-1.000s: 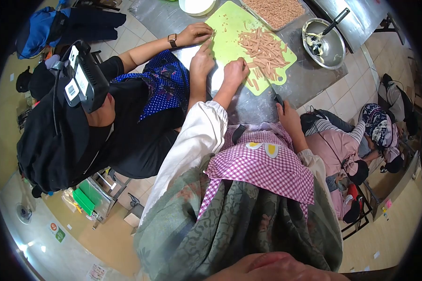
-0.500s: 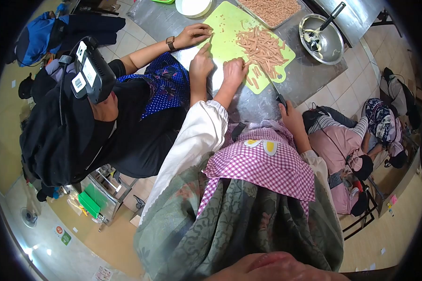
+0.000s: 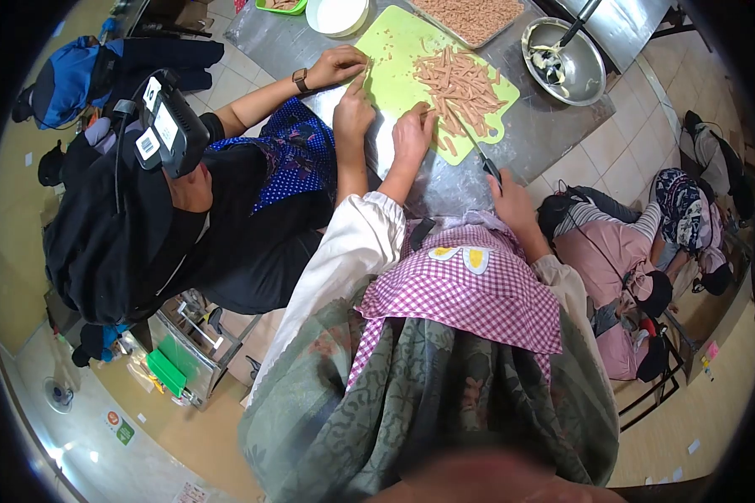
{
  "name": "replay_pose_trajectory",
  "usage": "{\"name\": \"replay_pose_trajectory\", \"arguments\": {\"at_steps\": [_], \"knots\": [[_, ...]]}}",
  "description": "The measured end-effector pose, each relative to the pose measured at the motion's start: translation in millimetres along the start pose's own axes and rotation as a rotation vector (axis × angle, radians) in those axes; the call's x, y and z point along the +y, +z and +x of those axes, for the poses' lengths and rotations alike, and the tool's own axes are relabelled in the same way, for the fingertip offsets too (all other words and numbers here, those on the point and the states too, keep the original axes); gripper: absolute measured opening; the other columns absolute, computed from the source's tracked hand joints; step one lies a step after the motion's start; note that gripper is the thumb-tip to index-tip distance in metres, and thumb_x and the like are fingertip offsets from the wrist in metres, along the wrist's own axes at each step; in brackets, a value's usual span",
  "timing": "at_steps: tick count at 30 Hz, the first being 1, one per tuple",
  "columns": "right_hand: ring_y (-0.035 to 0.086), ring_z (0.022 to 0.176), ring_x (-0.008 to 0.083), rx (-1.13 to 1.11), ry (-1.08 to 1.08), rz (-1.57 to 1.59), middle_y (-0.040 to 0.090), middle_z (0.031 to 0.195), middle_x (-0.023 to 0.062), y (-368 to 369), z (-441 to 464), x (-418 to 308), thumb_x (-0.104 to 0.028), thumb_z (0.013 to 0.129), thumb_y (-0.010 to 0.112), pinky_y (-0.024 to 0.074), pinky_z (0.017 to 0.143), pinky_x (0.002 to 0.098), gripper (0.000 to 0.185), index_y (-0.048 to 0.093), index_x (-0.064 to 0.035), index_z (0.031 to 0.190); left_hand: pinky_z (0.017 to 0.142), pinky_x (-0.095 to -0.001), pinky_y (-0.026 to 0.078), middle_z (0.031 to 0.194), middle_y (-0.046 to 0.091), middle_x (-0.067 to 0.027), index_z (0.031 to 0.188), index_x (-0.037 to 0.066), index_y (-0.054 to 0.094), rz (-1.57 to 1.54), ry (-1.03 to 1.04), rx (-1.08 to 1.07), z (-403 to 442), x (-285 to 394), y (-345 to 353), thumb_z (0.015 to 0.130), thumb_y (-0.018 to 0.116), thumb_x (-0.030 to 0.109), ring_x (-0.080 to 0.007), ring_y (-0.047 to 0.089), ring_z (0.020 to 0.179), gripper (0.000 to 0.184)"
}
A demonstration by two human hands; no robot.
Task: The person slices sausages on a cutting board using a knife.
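Note:
On the green cutting board point(image 3: 394, 54) lies a heap of pinkish-brown strips point(image 3: 461, 84), with a few separate strips near its lower edge. My left hand point(image 3: 412, 137) is closed at the board's lower edge, left of the heap; whatever its fingertips pinch is too small to make out. My right hand point(image 3: 512, 201) grips the black handle of a knife point(image 3: 484, 158), whose blade points up and left to the strips at the board's lower right.
A co-worker's hands point(image 3: 352, 109) are at the board's left edge. Beyond the board stand a white bowl point(image 3: 337, 15) and a tray of small brown pieces point(image 3: 476, 17). A steel bowl point(image 3: 585, 71) with a black-handled utensil stands at the right.
The knife's blade, hardly visible at first, now reaches over the board's lower strips. My left hand has shifted slightly left. The view has shifted a little, moving the board and bowls left and up.

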State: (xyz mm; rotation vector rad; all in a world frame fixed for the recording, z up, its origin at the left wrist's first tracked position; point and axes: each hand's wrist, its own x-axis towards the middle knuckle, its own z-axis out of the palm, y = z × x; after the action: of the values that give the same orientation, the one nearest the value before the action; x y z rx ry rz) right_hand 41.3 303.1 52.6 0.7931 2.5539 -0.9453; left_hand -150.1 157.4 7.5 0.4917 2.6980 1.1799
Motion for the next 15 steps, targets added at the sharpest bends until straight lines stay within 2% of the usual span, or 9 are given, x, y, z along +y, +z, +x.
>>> {"name": "replay_pose_trajectory", "arguments": {"at_steps": [3,6,7,10,11,15], "knots": [[0.059,0.073,0.0470,0.008,0.045,-0.012,0.061,0.077,0.0280,-5,-6,4,-0.040,0.094,0.040,0.0442,0.064,0.0552,0.038,0.048,-0.0040,0.105,0.059,-0.0343,0.051,0.072,0.066,-0.0161,0.112,0.003,0.057,-0.063,-0.049,0.023,-17,-2,2,0.083,0.063,0.014,-0.0264,0.067,0.065,0.032],[0.059,0.073,0.0461,0.057,0.086,-0.019,0.061,0.076,0.0281,-7,-3,15,-0.039,0.094,0.040,0.0444,0.064,0.0546,0.037,0.048,-0.0050,0.106,0.059,-0.0324,0.051,0.074,0.065,-0.0169,0.117,0.001,0.054,-0.191,-0.203,-0.040,-42,11,-3,0.083,0.061,0.009,-0.0231,0.067,0.064,0.036],[0.060,0.073,0.0457,0.070,0.065,-0.032,0.061,0.076,0.0279,2,-4,12,-0.039,0.094,0.041,0.0444,0.064,0.0544,0.036,0.048,-0.0054,0.106,0.059,-0.0285,0.051,0.073,0.066,-0.0144,0.122,-0.003,0.049,-0.208,-0.214,-0.064,-53,5,-7,0.085,0.060,0.008,-0.0190,0.066,0.065,0.040],[0.059,0.073,0.0452,0.000,0.016,-0.048,0.061,0.077,0.0265,1,-1,11,-0.039,0.094,0.041,0.0443,0.064,0.0538,0.035,0.048,-0.0061,0.106,0.061,-0.0242,0.051,0.076,0.066,-0.0127,0.128,-0.008,0.040,-0.597,-0.419,-0.037,-65,-23,20,0.086,0.057,0.006,-0.0166,0.066,0.069,0.047],[0.059,0.073,0.0452,-0.038,0.002,-0.053,0.061,0.078,0.0259,-3,0,9,-0.039,0.094,0.041,0.0443,0.063,0.0536,0.035,0.048,-0.0063,0.106,0.063,-0.0214,0.050,0.080,0.066,-0.0114,0.131,-0.011,0.033,-0.637,-0.462,-0.077,-65,-26,21,0.087,0.055,0.003,-0.0157,0.066,0.072,0.051],[0.059,0.072,0.0449,-0.026,-0.081,-0.025,0.062,0.077,0.0234,-18,-13,12,-0.038,0.092,0.044,0.0439,0.062,0.0530,0.034,0.049,-0.0071,0.106,0.064,-0.0224,0.051,0.086,0.065,-0.0154,0.133,-0.009,0.031,-0.849,-0.501,0.009,-58,-27,27,0.087,0.053,0.000,-0.0189,0.067,0.075,0.052]]}}
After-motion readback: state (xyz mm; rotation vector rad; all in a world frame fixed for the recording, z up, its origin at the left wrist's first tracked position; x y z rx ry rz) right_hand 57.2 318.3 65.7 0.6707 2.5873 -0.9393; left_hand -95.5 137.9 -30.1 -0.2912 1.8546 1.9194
